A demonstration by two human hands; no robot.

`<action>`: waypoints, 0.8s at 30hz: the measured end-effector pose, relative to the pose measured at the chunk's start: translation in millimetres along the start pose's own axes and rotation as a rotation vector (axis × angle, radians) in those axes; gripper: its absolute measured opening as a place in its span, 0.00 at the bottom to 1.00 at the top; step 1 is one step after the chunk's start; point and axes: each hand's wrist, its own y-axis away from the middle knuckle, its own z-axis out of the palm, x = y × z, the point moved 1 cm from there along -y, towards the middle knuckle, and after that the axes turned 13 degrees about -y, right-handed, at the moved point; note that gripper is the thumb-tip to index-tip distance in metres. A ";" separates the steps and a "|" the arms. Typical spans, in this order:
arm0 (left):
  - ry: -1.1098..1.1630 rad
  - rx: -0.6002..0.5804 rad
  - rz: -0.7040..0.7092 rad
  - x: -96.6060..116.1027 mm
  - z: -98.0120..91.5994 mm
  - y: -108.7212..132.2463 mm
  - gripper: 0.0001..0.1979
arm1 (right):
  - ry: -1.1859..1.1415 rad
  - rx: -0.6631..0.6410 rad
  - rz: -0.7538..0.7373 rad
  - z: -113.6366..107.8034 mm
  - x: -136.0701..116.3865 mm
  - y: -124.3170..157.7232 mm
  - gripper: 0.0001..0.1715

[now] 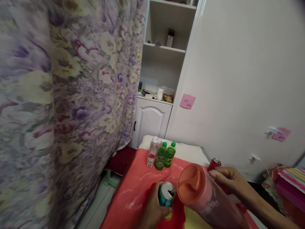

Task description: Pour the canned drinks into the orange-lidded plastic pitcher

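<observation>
My left hand [154,208] is wrapped round a teal can [166,194] with its top facing up. In my right hand [228,179] is a clear pitcher [214,203] with an orange lid [191,184], tilted towards the can. A thin brownish stream shows between the lid's edge and the can's opening. Dark liquid fills part of the pitcher. Just behind my right fingers stands a red can [214,163]. Further back are two green bottles, one [161,157] beside the other [170,156], and clear bottles [152,154] with white caps.
A red cover [128,194] lies over the table, with a yellow patch near the front. A floral curtain [90,95] hangs at the left. Behind the table are a white cabinet [152,122] and a wall with pink notes [187,101]. Stacked items [290,187] sit at the right.
</observation>
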 end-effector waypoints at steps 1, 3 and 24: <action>-0.013 0.013 0.000 -0.4 -0.1 0.0 0.37 | 0.002 0.003 0.001 0.0 0.7 -0.3 0.35; -0.032 0.034 0.001 -0.7 -0.3 0.0 0.36 | 0.004 0.009 -0.002 0.1 1.6 -0.3 0.35; 0.000 0.014 0.043 0.4 0.4 -1.9 0.35 | -0.076 0.180 -0.047 6.3 48.2 13.1 0.38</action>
